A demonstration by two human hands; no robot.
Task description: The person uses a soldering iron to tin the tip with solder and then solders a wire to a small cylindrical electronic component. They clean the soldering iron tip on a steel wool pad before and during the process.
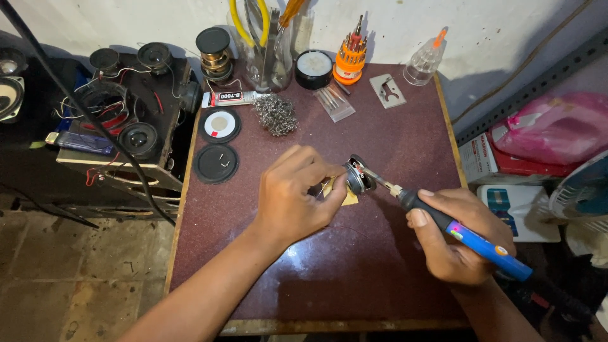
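The left hand grips a small speaker; the right hand clasps a soldering iron, tip at the speaker. Soldering looks underway, not finished.

A dark red table stands against a white wall on stone floor.

A white glue tube with a black label lies flat at the far left of the table top. A white-and-red cardboard box stands off the table's right edge, beneath a pink plastic bag. A white box with a teal panel lies nearer.
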